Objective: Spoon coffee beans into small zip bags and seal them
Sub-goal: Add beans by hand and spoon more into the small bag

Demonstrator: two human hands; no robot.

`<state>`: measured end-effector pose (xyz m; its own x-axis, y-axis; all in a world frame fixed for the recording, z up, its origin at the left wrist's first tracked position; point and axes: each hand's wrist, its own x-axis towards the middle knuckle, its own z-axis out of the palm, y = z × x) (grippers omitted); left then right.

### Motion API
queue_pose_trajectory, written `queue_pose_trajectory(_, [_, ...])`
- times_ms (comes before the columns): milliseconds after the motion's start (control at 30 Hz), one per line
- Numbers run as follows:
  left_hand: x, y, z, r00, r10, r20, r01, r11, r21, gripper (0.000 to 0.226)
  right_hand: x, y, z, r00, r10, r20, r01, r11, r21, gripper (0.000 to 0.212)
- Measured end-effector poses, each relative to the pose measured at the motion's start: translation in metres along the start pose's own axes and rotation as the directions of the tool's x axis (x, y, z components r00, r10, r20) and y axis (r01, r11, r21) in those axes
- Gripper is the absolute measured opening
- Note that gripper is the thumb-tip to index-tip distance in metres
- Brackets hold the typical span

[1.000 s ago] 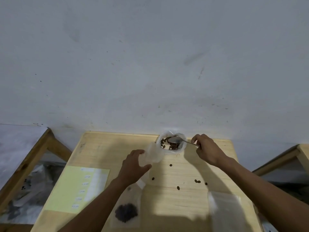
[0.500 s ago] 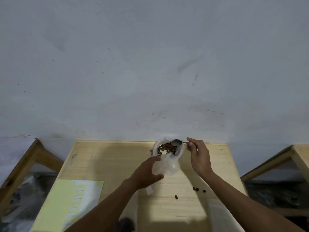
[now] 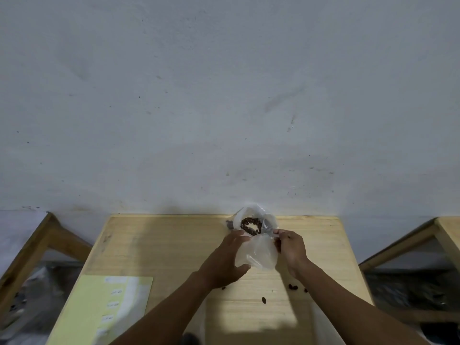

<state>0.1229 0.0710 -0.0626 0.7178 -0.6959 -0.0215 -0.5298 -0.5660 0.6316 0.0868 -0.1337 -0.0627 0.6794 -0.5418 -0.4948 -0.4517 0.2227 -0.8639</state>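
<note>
Head view: zip bag (image 3: 258,255) between both hands

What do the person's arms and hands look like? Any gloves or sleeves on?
Both are bare. The left hand and right hand wear no gloves, and no rings or watch show. Both forearms are uncovered to the frame's bottom edge, with no sleeve in view.

One wooden surface (image 3: 161,245) carries one large open bag of coffee beans (image 3: 251,224), one small clear zip bag (image 3: 258,255), one yellow label sheet (image 3: 99,305) and about five loose beans (image 3: 263,299). Two hands (image 3: 224,260) are in view.
</note>
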Motion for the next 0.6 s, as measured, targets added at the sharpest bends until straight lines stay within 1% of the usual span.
queue_pose_trajectory(67, [-0.001,-0.001,0.0,1.0,0.009,-0.001,-0.009,1.0,0.009,0.069,0.002,0.002,0.0,0.997,0.076,0.014,-0.077,0.997,0.027,0.032])
queue_pose_trajectory(167, [-0.004,-0.004,-0.002,1.0,0.011,-0.004,-0.011,0.999,0.036,0.07,0.003,0.002,-0.005,0.993,0.116,0.022,-0.117,0.991,0.066,0.032])
queue_pose_trajectory(267, [-0.01,-0.009,-0.003,1.0,-0.01,-0.005,0.01,0.999,0.042,0.071,0.005,-0.002,-0.013,0.996,0.085,0.012,-0.085,0.995,0.059,0.033])
queue_pose_trajectory(367, [-0.015,-0.011,-0.006,0.999,-0.03,-0.034,0.03,0.999,0.014,0.069,0.002,-0.014,-0.022,0.999,0.052,0.006,-0.053,0.994,0.097,0.03])
queue_pose_trajectory(467, [-0.02,-0.01,-0.01,0.992,-0.093,-0.083,0.094,0.996,0.01,0.07,-0.002,-0.027,-0.032,1.0,-0.005,-0.004,0.005,0.994,0.11,0.028])
queue_pose_trajectory(600, [-0.025,-0.013,-0.012,0.973,-0.19,-0.131,0.197,0.979,0.045,0.072,-0.013,-0.047,-0.041,0.997,-0.079,-0.01,0.08,0.99,0.116,0.027])
